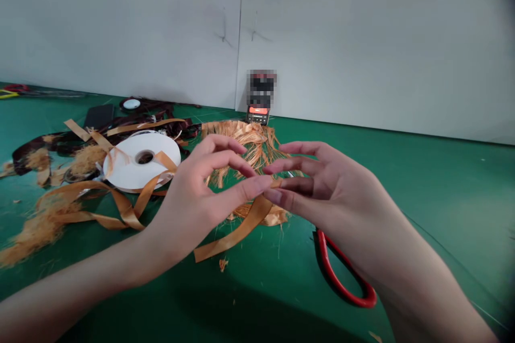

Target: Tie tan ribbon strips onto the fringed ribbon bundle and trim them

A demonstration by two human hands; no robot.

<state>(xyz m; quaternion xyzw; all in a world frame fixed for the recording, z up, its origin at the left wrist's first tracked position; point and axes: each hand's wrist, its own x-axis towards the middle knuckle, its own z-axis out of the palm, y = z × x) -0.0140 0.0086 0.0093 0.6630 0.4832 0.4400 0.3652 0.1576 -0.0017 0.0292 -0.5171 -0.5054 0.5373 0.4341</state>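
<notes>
My left hand and my right hand meet in the middle of the view, fingers curled. A strip of gold satin ribbon rises from the mat into my right thumb and fingers, which pinch it. My left thumb tip presses near that spot, though its grip is hidden. Behind my hands lies a bundle of orange raffia fringe. A white ribbon spool sits to the left, wrapped by loose gold ribbon. Below my right wrist lies a red scissor handle, its blades hidden.
Tufts of orange fibre and dark fringed strips cover the green mat on the left. Farther back are a black phone, a small white disc and a device with an orange screen against a white wall.
</notes>
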